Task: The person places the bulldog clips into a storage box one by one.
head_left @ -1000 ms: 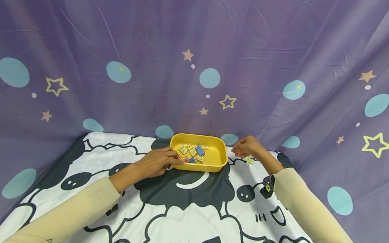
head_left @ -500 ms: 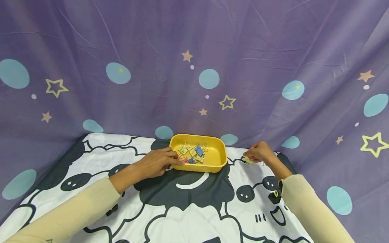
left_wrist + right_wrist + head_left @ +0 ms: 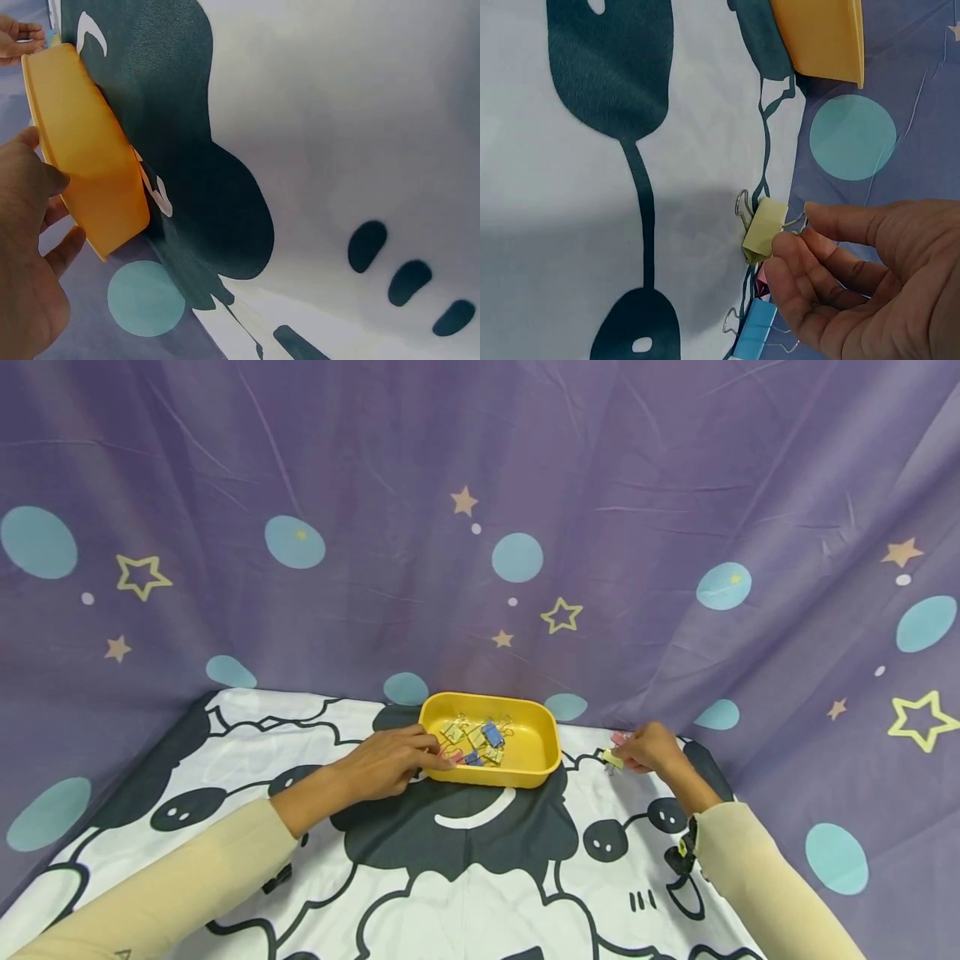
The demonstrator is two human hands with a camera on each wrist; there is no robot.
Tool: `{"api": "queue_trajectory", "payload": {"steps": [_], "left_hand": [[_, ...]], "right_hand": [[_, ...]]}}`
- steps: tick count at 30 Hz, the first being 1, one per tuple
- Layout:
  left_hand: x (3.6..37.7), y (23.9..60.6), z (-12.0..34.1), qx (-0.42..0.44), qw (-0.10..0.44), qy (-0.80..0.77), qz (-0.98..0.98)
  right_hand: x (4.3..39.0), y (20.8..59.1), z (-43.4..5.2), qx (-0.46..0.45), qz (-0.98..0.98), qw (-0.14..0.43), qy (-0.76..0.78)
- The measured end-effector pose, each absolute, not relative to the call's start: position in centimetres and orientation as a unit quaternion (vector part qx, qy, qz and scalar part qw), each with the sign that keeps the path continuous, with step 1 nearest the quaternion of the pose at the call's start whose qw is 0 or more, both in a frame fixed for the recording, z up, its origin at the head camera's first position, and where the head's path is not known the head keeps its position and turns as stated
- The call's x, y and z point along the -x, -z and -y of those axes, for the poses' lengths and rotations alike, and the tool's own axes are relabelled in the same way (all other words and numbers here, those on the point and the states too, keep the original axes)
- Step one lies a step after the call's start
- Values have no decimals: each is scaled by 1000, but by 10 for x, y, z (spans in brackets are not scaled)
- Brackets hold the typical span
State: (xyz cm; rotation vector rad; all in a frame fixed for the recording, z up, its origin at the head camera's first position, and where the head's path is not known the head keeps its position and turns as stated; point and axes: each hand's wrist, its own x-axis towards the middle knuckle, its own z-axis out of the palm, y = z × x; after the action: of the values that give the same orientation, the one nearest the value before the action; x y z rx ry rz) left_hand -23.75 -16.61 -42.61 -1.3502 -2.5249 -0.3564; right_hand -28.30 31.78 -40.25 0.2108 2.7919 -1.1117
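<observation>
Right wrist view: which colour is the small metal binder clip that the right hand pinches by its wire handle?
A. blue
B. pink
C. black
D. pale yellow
D: the right hand pinches the wire handle of the pale yellow metal binder clip; a blue clip lies below.

So the desk (image 3: 480,877) is covered with a black-and-white cartoon cloth. Sitting on it: a yellow tray (image 3: 542,752) near the back edge, plus a yellow binder clip (image 3: 763,229), a blue binder clip (image 3: 754,330) and what's probably a pink one just right of the tray.
</observation>
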Motion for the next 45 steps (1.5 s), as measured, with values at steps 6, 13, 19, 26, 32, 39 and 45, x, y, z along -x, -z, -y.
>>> {"api": "queue_trajectory", "payload": {"steps": [6, 13, 19, 26, 32, 39, 45], "left_hand": [[239, 426, 166, 468, 126, 126, 866], [240, 426, 168, 474, 130, 129, 861], [239, 423, 168, 475, 121, 135, 861], [240, 423, 167, 466, 125, 113, 869], [240, 423, 166, 466, 133, 111, 867], [240, 422, 166, 467, 139, 114, 866], [238, 422, 166, 467, 129, 119, 867]], "right_hand": [[282, 401, -318, -76, -907, 78, 408], [283, 398, -319, -105, -874, 113, 460], [287, 398, -321, -122, -850, 126, 497], [289, 397, -320, -139, -830, 135, 523], [289, 399, -323, -135, -812, 136, 551], [289, 391, -320, -130, -815, 136, 549], [291, 380, -318, -101, -809, 155, 558]]}}
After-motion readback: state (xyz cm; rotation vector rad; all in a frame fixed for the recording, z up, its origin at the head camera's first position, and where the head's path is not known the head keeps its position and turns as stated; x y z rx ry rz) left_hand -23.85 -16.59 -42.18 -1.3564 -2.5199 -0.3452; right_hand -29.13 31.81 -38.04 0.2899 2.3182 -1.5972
